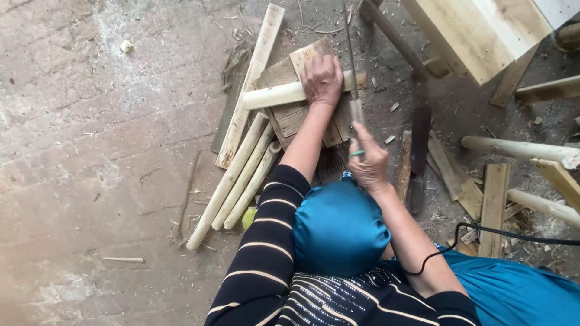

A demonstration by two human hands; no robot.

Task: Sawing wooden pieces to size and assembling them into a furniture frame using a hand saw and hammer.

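My left hand (323, 78) presses down on a pale round peeled stick (275, 95) that lies crosswise on a small wooden board (289, 118) on the ground. My right hand (368, 163) grips the handle of a long, thin, dark blade (350, 54). The blade runs away from me and crosses the stick just right of my left hand. My blue head covering (338, 226) and striped sleeve (266, 253) fill the lower middle of the view.
Three peeled sticks (232, 181) and a flat plank (251, 78) lie left of the board. Wood offcuts (492, 205), more round poles (519, 148) and a pale wooden box (477, 30) lie to the right. A black cable (483, 232) crosses my right arm. Bare concrete floor (90, 151) lies left.
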